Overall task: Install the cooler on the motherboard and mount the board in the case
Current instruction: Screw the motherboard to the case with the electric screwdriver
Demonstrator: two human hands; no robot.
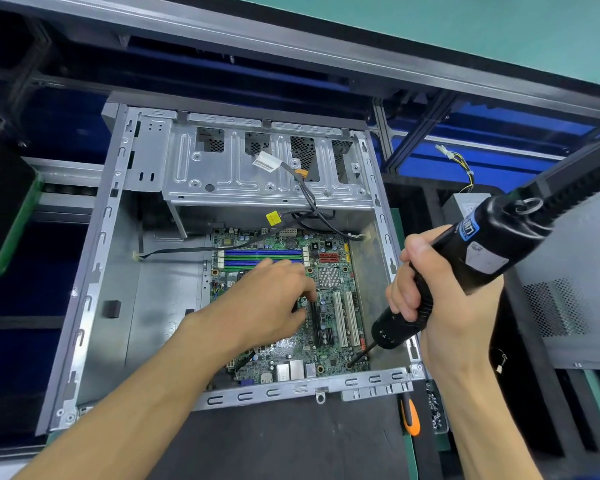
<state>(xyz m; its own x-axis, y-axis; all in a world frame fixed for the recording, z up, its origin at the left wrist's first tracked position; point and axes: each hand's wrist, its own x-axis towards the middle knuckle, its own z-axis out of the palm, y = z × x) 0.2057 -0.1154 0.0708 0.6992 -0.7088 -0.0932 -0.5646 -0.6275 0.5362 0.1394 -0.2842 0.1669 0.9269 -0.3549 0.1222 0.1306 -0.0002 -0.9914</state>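
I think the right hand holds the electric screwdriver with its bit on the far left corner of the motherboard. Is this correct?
Not quite. In the head view the right hand holds the electric screwdriver, but its bit touches the near right corner of the motherboard.

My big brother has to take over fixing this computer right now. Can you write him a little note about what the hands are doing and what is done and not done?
Right hand grips the electric screwdriver; its bit sits at a screw hole near the motherboard's near right corner.
Left hand rests on the middle of the board, fingers spread, steadying it.
The board already lies inside the case.
No cooler shows on the board, though the left hand hides part of it.
Left: finish the mounting screws; check the cooler.
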